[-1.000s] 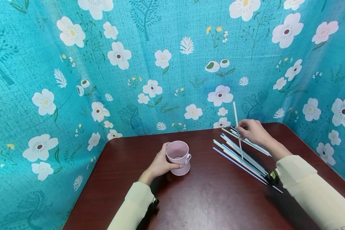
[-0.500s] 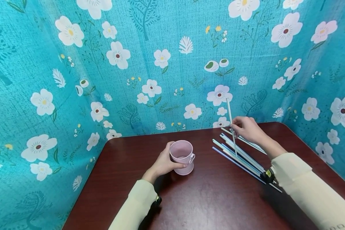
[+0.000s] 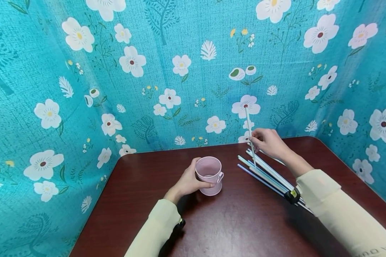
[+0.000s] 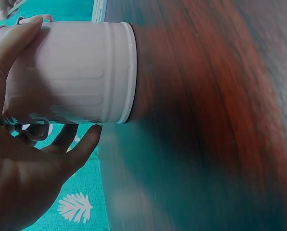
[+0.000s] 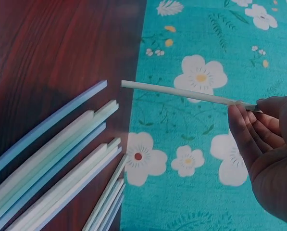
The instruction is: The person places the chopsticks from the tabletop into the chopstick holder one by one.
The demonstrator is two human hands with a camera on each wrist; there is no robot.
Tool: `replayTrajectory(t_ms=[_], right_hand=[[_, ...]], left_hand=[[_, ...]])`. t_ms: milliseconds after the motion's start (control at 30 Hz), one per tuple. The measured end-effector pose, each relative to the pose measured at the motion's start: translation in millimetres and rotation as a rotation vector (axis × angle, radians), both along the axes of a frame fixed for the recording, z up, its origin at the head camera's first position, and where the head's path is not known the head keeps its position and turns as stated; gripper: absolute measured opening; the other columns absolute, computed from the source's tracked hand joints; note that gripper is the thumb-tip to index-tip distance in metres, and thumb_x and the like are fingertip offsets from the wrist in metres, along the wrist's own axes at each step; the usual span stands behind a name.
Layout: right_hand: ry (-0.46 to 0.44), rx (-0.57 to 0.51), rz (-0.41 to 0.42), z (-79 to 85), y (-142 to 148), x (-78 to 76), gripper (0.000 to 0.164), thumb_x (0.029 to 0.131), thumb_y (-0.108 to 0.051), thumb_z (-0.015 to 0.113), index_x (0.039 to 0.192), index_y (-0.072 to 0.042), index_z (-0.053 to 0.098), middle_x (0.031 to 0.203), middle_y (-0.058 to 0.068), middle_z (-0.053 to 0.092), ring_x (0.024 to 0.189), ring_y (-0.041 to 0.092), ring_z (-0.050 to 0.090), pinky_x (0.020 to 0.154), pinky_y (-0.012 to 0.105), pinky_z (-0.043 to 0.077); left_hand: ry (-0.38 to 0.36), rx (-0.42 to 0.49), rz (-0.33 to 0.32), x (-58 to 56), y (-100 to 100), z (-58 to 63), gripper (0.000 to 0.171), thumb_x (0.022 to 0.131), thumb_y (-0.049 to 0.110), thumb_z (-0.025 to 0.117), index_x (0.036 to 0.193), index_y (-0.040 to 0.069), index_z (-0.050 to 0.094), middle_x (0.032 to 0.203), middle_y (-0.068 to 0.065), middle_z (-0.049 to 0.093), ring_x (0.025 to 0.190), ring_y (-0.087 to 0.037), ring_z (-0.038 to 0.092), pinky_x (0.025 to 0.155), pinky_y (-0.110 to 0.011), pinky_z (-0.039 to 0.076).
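A small pink metal pail [image 3: 210, 177] with a handle lug on its rim stands upright on the table. My left hand [image 3: 188, 181] grips it from the left, thumb across the front; in the left wrist view the fingers curve around the pail's wall [image 4: 71, 67]. To the right, my right hand [image 3: 267, 142] pinches a thin pale green stick [image 3: 249, 123] between thumb and fingers. The stick is nearly upright, leaning slightly left at the top. In the right wrist view its free end [image 5: 148, 87] is apart from the sticks lying on the table.
Several thin sticks [image 3: 260, 173] in blue, pale green and white lie in a loose fan beneath my right hand and wrist. The dark red-brown table [image 3: 231, 221] meets a teal flowered cloth [image 3: 186, 82] at its back and sides.
My right hand has carried the pale green stick leftward, closer to the pail. My left hand has shifted the pail a little to the right across the table.
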State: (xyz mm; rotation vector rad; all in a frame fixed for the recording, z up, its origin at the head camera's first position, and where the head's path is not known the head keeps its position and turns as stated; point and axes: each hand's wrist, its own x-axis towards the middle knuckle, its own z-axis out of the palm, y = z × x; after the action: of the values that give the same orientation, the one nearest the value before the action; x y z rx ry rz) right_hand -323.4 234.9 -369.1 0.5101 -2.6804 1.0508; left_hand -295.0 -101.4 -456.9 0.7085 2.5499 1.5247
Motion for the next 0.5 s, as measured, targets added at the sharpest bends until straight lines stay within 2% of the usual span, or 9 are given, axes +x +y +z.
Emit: replayTrajectory(t_ms=[133, 333, 500], right_hand=[[0.007, -0.017, 0.020, 5.0, -8.5, -2.1, 0.017, 0.106, -0.013, 0.057, 0.099, -0.003, 0.068, 0.077, 0.010, 0.070, 0.063, 0.020, 0.067, 0.058, 0.031, 0.055], [0.031, -0.018, 0.042, 11.0, -19.6, -3.8, 0.017, 0.105, -0.013, 0.058, 0.095, -0.004, 0.068, 0.073, 0.012, 0.068, 0.066, 0.029, 0.068, 0.057, 0.032, 0.051], [0.044, -0.033, 0.056, 16.9, -28.3, -2.6, 0.015, 0.104, -0.012, 0.059, 0.094, -0.004, 0.067, 0.076, 0.011, 0.069, 0.067, 0.028, 0.069, 0.059, 0.030, 0.055]], left_hand=[[-0.010, 0.006, -0.015, 0.9, 5.5, 1.8, 0.096, 0.072, 0.021, 0.095, 0.147, 0.012, 0.035, 0.139, -0.015, 0.057, 0.127, -0.037, 0.055, 0.105, -0.051, 0.045], [0.000, -0.006, -0.023, 1.5, 13.6, 2.2, 0.097, 0.072, 0.021, 0.095, 0.147, 0.013, 0.035, 0.138, -0.013, 0.058, 0.126, -0.034, 0.056, 0.105, -0.047, 0.046], [0.004, -0.016, -0.026, 1.5, 19.4, 1.5, 0.097, 0.071, 0.022, 0.095, 0.147, 0.014, 0.035, 0.137, -0.012, 0.058, 0.126, -0.034, 0.056, 0.104, -0.045, 0.046]])
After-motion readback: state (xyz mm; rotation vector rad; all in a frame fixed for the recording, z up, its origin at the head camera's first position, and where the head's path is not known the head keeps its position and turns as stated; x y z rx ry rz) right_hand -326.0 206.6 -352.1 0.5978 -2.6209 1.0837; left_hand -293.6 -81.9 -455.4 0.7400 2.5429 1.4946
